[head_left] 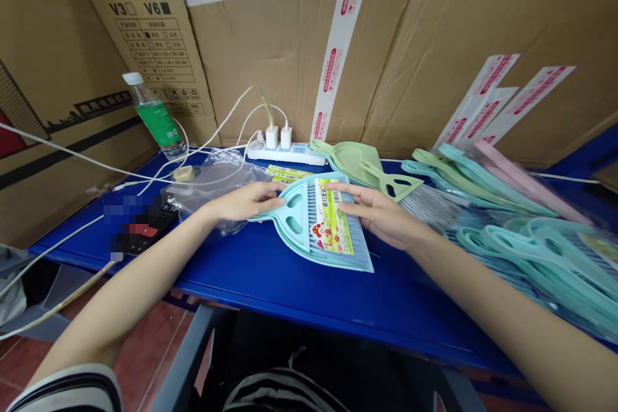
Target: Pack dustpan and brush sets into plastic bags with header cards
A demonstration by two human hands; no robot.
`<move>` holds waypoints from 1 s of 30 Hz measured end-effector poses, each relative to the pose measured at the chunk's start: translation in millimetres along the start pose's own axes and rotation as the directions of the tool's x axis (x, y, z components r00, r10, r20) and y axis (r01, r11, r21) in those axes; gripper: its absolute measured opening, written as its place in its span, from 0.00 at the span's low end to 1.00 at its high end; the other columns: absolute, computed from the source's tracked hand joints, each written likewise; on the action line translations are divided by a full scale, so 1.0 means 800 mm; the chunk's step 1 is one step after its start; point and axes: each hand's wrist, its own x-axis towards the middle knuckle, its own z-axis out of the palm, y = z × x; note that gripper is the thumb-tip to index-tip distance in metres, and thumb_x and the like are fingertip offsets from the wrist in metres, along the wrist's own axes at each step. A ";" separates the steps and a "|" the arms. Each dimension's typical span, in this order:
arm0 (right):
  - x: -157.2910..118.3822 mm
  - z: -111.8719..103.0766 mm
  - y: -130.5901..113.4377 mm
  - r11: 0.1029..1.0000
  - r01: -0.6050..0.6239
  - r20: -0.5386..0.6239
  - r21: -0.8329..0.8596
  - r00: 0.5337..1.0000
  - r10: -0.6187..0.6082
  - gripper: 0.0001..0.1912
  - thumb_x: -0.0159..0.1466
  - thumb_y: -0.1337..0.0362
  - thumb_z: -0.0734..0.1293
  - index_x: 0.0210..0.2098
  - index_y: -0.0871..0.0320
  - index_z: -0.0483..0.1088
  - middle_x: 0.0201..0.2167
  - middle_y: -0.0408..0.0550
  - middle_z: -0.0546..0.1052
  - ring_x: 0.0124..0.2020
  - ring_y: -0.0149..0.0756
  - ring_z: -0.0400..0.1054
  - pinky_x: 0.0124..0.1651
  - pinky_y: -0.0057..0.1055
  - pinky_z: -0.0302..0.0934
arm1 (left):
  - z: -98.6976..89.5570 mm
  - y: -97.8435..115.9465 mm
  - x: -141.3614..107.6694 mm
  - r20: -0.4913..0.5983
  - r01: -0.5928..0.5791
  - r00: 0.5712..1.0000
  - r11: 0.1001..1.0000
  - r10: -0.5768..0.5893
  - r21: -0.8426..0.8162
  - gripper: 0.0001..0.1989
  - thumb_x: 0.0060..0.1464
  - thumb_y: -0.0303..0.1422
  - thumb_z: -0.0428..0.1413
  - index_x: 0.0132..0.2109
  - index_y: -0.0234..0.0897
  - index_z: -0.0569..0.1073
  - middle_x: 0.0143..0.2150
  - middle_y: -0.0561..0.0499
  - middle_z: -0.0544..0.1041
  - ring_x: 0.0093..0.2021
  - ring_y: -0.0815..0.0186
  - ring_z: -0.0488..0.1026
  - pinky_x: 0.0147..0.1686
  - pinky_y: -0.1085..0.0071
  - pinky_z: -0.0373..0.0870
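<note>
A light teal dustpan (pixel 286 243) lies just over the blue table with a matching hand brush (pixel 294 211) nested in it, bristles pointing right. My left hand (pixel 248 200) is closed round their stacked handles. Across the bristles sits a yellow-green printed label card (pixel 335 222) with a mushroom picture. My right hand (pixel 386 215) rests at the right side, its fingers stretched out and touching the card's edge; its thumb is hidden. Behind are a green dustpan (pixel 355 158) and a green brush (pixel 393 181). More yellow label cards (pixel 284 174) lie beyond my left hand.
Bagged dustpan sets (pixel 545 251) pile up on the right of the blue table (pixel 309 299). At the back is a power strip (pixel 290 154) with white cables. On the left are a water bottle (pixel 157 119), a phone (pixel 149 225) and clear plastic bags (pixel 217 170). Cardboard boxes (pixel 270 45) wall the back.
</note>
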 end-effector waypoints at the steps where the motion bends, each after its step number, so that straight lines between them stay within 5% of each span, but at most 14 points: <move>1: 0.000 0.000 0.000 1.000 0.001 -0.009 -0.009 1.000 -0.001 0.27 0.65 0.69 0.61 0.63 0.52 0.62 0.55 0.50 0.75 0.53 0.39 0.71 0.58 0.45 0.65 | -0.001 0.001 0.000 -0.023 -0.004 1.000 0.998 0.005 0.061 0.16 0.64 0.40 0.48 0.47 0.32 0.71 0.28 0.53 0.69 0.25 0.72 0.60 0.25 0.75 0.57; 6: 0.000 -0.001 0.001 0.997 0.046 -0.040 -0.061 0.998 -0.049 0.28 0.65 0.69 0.61 0.64 0.49 0.62 0.58 0.49 0.73 0.55 0.41 0.70 0.58 0.46 0.64 | -0.002 0.005 0.001 -0.071 0.011 0.997 0.973 0.005 0.231 0.16 0.64 0.39 0.45 0.41 0.33 0.71 0.29 0.53 0.70 0.27 0.71 0.62 0.28 0.74 0.58; 30: -0.001 0.004 -0.005 0.997 -0.044 -0.082 0.070 0.995 0.050 0.26 0.64 0.72 0.61 0.61 0.50 0.66 0.54 0.48 0.75 0.53 0.39 0.71 0.59 0.44 0.63 | -0.001 0.005 0.002 -0.045 0.022 0.999 0.953 -0.009 0.303 0.18 0.63 0.41 0.43 0.35 0.33 0.70 0.26 0.53 0.68 0.25 0.71 0.62 0.28 0.73 0.58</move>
